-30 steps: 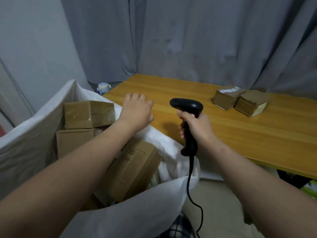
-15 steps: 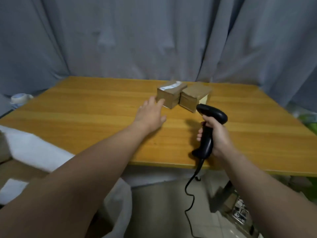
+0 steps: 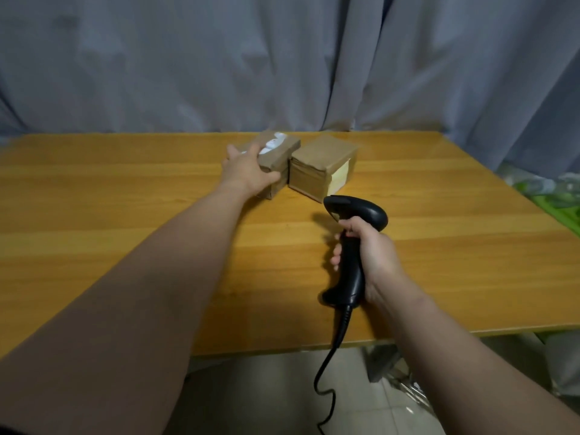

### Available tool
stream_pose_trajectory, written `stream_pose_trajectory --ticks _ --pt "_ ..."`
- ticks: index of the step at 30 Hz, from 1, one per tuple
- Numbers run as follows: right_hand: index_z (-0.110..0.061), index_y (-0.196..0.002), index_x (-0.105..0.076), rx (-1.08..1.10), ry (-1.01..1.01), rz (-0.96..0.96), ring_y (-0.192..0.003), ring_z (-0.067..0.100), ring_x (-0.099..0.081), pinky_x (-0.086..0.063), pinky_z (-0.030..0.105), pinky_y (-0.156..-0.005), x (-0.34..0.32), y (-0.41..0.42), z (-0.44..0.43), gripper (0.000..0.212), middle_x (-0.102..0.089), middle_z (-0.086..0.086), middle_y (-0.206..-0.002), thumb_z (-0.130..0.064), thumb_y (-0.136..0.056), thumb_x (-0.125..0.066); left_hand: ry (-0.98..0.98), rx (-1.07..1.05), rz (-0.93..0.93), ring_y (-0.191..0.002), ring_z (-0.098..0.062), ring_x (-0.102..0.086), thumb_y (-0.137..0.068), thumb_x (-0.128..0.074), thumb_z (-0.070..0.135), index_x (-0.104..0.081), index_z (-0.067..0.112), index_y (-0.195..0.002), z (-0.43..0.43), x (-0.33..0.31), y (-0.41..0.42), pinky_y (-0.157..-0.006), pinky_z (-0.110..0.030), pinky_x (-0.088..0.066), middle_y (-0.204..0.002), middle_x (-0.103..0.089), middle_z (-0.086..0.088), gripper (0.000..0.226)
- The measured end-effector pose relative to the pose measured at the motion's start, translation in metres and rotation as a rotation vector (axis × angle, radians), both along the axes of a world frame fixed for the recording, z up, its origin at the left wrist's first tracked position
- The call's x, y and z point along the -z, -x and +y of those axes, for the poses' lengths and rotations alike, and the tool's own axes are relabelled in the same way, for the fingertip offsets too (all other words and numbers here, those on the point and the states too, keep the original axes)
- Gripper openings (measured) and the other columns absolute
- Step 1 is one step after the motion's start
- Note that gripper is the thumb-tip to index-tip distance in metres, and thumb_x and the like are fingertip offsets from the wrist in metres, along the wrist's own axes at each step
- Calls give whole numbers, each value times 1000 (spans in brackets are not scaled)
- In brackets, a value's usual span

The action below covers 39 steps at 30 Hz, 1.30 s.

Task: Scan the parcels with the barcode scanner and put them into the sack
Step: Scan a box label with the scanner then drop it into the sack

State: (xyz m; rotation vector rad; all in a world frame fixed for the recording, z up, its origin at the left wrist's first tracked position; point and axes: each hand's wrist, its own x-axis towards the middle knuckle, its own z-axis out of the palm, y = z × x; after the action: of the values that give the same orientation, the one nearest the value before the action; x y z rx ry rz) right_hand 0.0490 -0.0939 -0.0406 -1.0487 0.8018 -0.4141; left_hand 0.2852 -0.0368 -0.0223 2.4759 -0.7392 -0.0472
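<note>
"What's the left hand (image 3: pixel 248 172) up to, there at centre-left?"

"It's clasping the labelled parcel (image 3: pixel 277 158), thumb on the near face and fingers over the top. I'd lift it straight up and tip the white label (image 3: pixel 273 143) towards the reader, because the plain parcel (image 3: pixel 323 166) sits touching it on the right."

"And the right hand (image 3: pixel 373 255)?"

"Wrapped around the barcode scanner (image 3: pixel 356 243), nose aimed at the boxes. Its cable (image 3: pixel 332 356) dangles off the surface (image 3: pixel 125 215). There's a grey curtain (image 3: pixel 282 58) behind. The sack is out of view."
</note>
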Motion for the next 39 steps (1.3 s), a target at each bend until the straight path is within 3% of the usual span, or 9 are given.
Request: stream_pose_trajectory --ticks 6,15,20,22,25,28,32,36,39 --pt "-7 -85 -61 13 16 -8 -46 17 -52 -46 26 -47 -2 3 3 16 -55 6 -57 -22 -87 -64 102 -76 -40 -123 -36 -35 -78 -67 49 -37 38 -139 46 15 47 -104 -38 -34 -135 -27 -12 68" --pt "-8 -94 -62 -78 9 57 -46 17 -53 -47 25 -47 -17 33 40 15 -57 8 -62 -21 -87 -63 55 -32 32 -120 -35 -39 -79 -68 49 -37 38 -139 143 3 145 -103 -37 -35 -132 -28 -10 69" --pt "-8 -94 -65 -69 203 11 -51 14 -54 -48 23 -50 -14 79 91 10 -68 6 -76 -15 -88 -67 502 -133 246 -105 -20 -44 -84 -67 43 -45 37 -131 181 -19 190 -94 -18 -31 -120 -29 -3 53" --pt "-8 -101 -65 -73 181 -102 -63 14 -62 -53 25 -59 -14 94 106 16 -69 5 -86 -13 -87 -69 695 -113 407 -108 -16 -48 -82 -66 48 -45 38 -125 191 -28 205 -88 -23 -39 -125 -39 -1 49" --pt "-16 -101 -65 -93 103 -246 -87 16 -69 -58 35 -80 -21 110 123 17 -68 2 -92 -9 -86 -70 983 -68 843 -103 -22 -63 -91 -54 48 -42 30 -130 201 -39 228 -76 -32 -53 -127 -57 -3 45" --pt "-17 -96 -64 -99 118 -383 -95 18 -68 -53 44 -93 -30 123 141 17 -71 -4 -86 -4 -86 -69 983 -16 1022 -101 -28 -66 -95 -40 55 -38 29 -139 210 -30 251 -79 -38 -52 -128 -60 -9 51" --pt "-12 -103 -67 -44 263 -413 -91 11 -69 -55 23 -80 -36 135 154 26 -74 -3 -92 5 -82 -69 871 39 904 -115 -18 -57 -101 -35 48 -36 38 -136 218 -13 273 -99 -41 -38 -127 -61 2 37" --pt "13 -98 -61 21 408 -311 -86 16 -68 -50 21 -78 -33 146 152 21 -68 16 -91 6 -80 -71 794 36 690 -112 -12 -54 -103 -41 24 -42 19 -137 220 -12 280 -96 -28 -42 -131 -56 1 34" --pt "-15 -88 -65 9 493 -285 -71 -5 -64 -49 10 -71 -33 151 150 26 -68 -5 -82 9 -80 -70 743 69 680 -115 -14 -55 -100 -42 43 -46 16 -136 220 -18 283 -86 -22 -45 -132 -57 -1 45"
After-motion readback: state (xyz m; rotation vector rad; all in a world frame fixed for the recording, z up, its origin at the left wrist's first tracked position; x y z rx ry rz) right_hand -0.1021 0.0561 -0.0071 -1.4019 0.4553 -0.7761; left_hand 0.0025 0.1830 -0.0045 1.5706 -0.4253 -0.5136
